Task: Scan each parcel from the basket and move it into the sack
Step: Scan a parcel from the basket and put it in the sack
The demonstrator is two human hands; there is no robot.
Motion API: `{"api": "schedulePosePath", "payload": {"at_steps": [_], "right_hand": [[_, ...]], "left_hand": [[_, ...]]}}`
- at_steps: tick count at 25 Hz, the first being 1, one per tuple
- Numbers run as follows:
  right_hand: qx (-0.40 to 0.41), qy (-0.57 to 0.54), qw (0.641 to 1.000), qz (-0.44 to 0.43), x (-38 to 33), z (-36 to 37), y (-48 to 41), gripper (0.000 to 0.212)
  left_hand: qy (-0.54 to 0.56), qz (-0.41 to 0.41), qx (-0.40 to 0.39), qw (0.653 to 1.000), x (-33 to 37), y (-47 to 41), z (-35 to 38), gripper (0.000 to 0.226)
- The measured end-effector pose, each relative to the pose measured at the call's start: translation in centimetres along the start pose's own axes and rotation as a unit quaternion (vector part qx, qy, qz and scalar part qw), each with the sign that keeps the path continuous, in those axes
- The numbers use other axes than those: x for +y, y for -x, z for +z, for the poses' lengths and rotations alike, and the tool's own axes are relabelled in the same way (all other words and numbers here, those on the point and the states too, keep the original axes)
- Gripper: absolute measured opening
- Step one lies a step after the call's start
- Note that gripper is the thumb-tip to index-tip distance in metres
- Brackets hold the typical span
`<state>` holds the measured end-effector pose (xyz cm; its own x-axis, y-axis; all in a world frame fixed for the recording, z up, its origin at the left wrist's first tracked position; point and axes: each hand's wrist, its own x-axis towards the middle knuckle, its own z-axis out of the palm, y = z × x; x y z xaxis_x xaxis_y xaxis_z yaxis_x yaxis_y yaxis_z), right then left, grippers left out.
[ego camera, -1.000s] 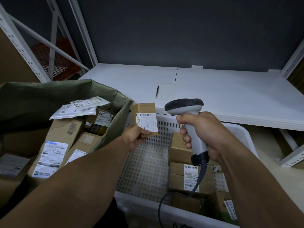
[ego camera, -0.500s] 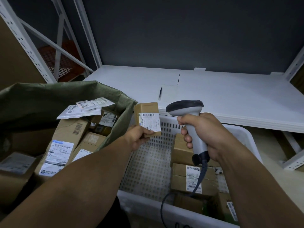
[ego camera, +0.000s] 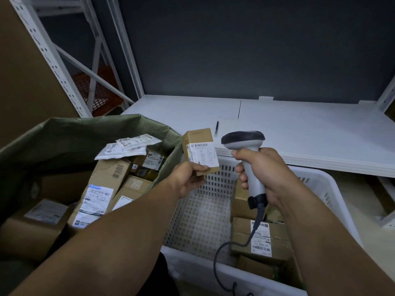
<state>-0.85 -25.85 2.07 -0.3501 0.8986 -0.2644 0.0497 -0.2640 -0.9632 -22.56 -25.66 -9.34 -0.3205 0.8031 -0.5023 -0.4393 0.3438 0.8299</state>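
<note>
My left hand (ego camera: 188, 178) pinches a small brown parcel (ego camera: 199, 149) by its lower edge, white barcode label facing me, held upright above the near left corner of the white basket (ego camera: 327, 189). My right hand (ego camera: 265, 174) grips the handle of a grey barcode scanner (ego camera: 245, 144), whose dark head sits just right of the parcel. Several brown parcels (ego camera: 260, 238) lie in the basket's right half. The green sack (ego camera: 70, 133) stands open on the left, holding several labelled boxes and white mailers (ego camera: 128, 146).
A white shelf board (ego camera: 299, 129) runs behind the basket with a black pen (ego camera: 217, 127) lying on it. White metal rack posts (ego camera: 38, 50) stand at the left, with an orange crate (ego camera: 100, 90) behind them. The scanner's cable (ego camera: 226, 253) loops down over the basket's front rim.
Both hands keep the same hold. The parcel and scanner have stayed close together, drifting only slightly as the camera view shifted.
</note>
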Motion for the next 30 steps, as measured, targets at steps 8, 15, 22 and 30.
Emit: {"api": "schedulePosePath", "payload": {"at_steps": [8,15,22,30], "right_hand": [[0.008,-0.009,1.0,-0.028,0.1,3.1,-0.4,0.011],[-0.019,0.003,0.999,-0.045,-0.1,4.6,-0.2,0.013],[-0.051,0.023,0.997,-0.047,0.3,6.8,-0.2,0.01],[-0.042,0.017,0.999,-0.03,1.0,6.8,-1.3,0.015]], "left_hand": [[0.083,0.059,-0.011,0.995,2.6,6.2,0.8,0.046],[0.209,0.169,0.088,0.959,4.3,9.3,-1.0,0.04],[0.278,0.185,0.195,0.922,4.4,9.5,-3.8,0.061],[0.299,0.072,0.13,0.943,4.4,8.6,-5.4,0.047]]}}
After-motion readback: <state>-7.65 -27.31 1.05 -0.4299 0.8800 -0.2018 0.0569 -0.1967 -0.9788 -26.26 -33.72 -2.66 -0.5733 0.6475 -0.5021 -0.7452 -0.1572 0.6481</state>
